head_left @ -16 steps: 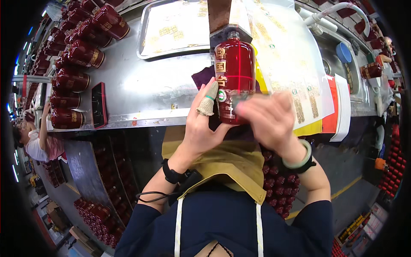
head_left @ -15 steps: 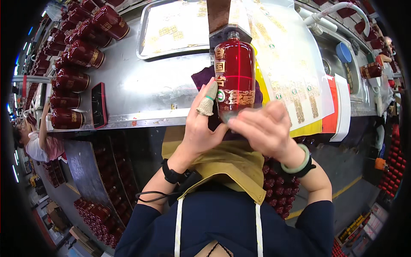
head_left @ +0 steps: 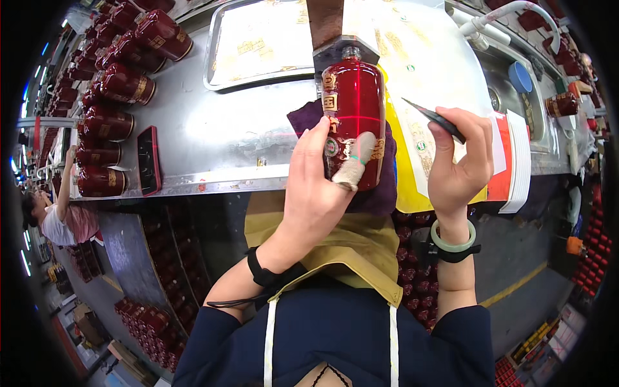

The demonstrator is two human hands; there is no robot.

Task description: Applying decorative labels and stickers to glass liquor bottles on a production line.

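Observation:
A glossy dark-red bottle (head_left: 351, 97) with raised gold characters lies over a purple cloth, its neck against a metal holder (head_left: 348, 44). Red light lines cross its surface. My left hand (head_left: 316, 197) holds the bottle at its lower left, fingers along the side. One digit in a pale knitted finger cover rests across the front, hiding part of the gold pattern. To the right, my right hand (head_left: 461, 151) pinches dark pointed tweezers (head_left: 445, 122), tips aimed up-left over a translucent sheet (head_left: 445, 64) of gold and green decals.
More red bottles (head_left: 103, 155) crowd the table's left side beside a red-cased phone (head_left: 149, 161). A metal tray (head_left: 213, 71) with decals stands behind. Right of the sheet are a stack of white sheets (head_left: 516, 161) and a sink holding a blue bowl (head_left: 519, 79). Another person (head_left: 68, 219) works far left.
My right hand has moved right, off the bottle to above the decal sheet, where the tweezers now show. My left hand's covered digit has shifted from the bottle's left edge onto its front.

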